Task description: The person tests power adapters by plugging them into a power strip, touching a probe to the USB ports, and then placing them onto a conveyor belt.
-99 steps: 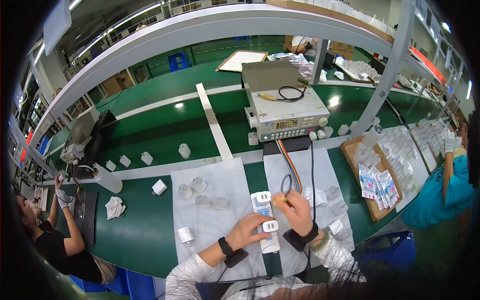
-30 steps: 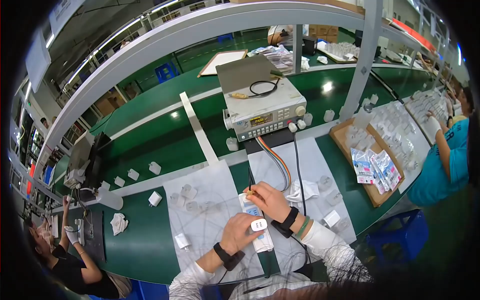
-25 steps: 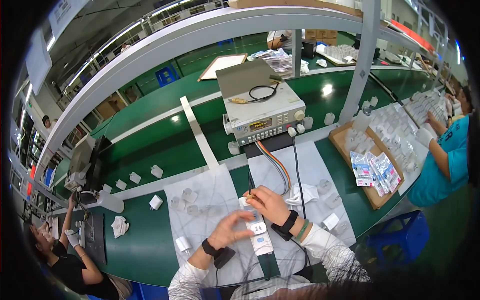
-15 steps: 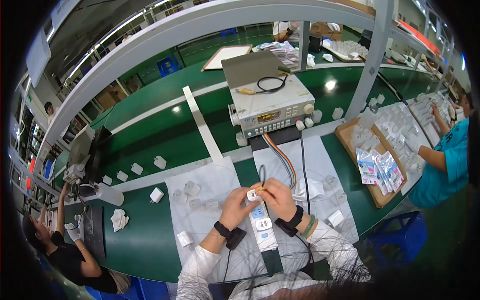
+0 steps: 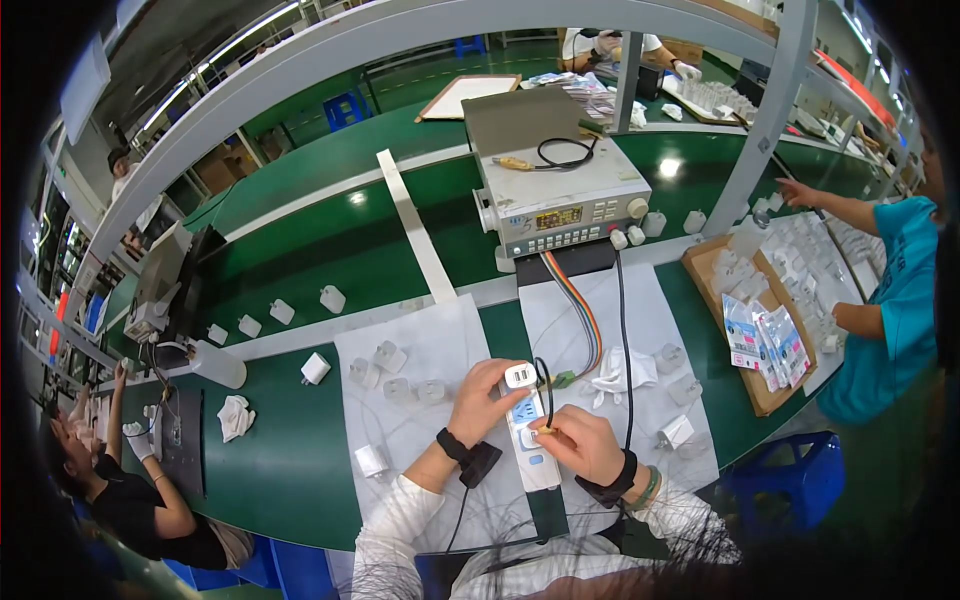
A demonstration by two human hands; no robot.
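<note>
A white power strip lies lengthwise on the white cloth in front of me. My left hand grips a white two-port USB charger at the strip's far end, thumb and fingers on its sides. Lower on the strip, my right hand pinches a yellowish cable plug at a second white charger, mostly covered by the fingers. Whether the plug is fully in a port cannot be seen. From the plug, a black cable loops up toward a small green connector.
A bench test instrument with a lit display stands beyond, rainbow ribbon wires running from it. Several chargers lie on the left cloth. At right are a crumpled white glove and a cardboard tray with packets. Co-workers sit on both sides.
My right hand has moved down the strip with the cable plug, from the far charger to the nearer one. My left hand stays at the far charger. The instrument's display reads differently.
</note>
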